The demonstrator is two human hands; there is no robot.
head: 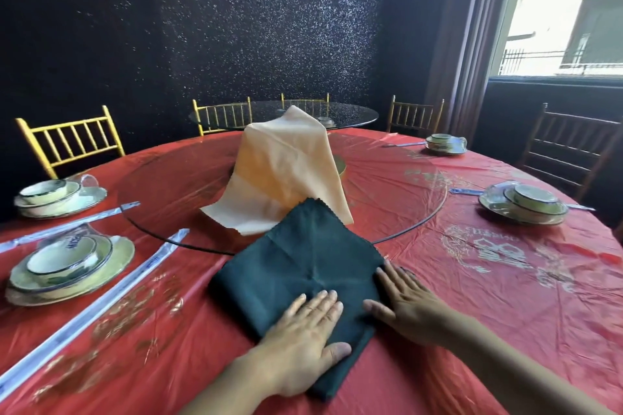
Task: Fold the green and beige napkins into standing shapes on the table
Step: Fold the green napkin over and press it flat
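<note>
We are pressing both hands flat on the green napkin (pixel 296 263), which is lying as a folded square on the red tablecloth (pixel 488 320), close to the near edge of the table, with one corner pointing away from us. Our left hand (pixel 303 340) is resting on its near part, fingers straight and together, thumb spread to the side, and it is gripping nothing. Our right hand (pixel 408 307) is lying open on the right corner of the cloth, fingers straight, partly on the tablecloth, and it is also holding nothing. The beige napkin (pixel 290 165) is hanging over something tall in the middle of the glass turntable (pixel 421 212). The far corner of the green napkin is overlapping its lower edge. Plates with bowls (pixel 67 266) and wrapped chopsticks (pixel 101 307) are waiting at the left, and gold chairs (pixel 70 141) are standing behind the table.
</note>
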